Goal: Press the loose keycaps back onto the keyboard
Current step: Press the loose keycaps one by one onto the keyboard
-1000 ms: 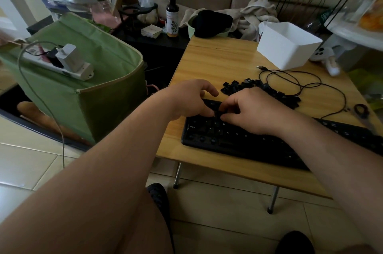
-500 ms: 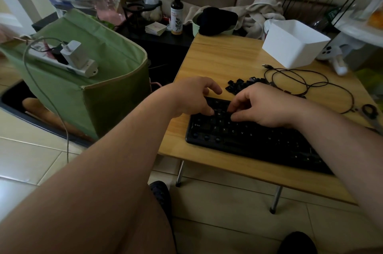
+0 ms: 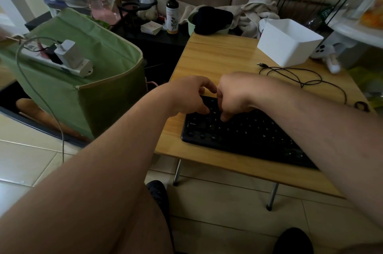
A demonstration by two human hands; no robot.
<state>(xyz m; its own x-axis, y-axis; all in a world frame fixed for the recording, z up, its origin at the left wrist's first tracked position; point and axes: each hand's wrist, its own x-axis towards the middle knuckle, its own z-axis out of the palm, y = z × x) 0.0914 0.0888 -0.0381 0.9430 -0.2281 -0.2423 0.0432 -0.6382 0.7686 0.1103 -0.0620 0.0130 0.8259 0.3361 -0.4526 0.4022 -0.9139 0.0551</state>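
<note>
Matt black plastic keyboard (image 3: 248, 135) on a smooth wood-grain table (image 3: 217, 57).

Wooden table (image 3: 217, 57), black keyboard (image 3: 248, 135), white box (image 3: 288, 46), cable (image 3: 300, 75)

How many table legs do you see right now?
2: one leg under the table's front left edge, another leg further right under the front edge. Back legs may be hidden.
</note>
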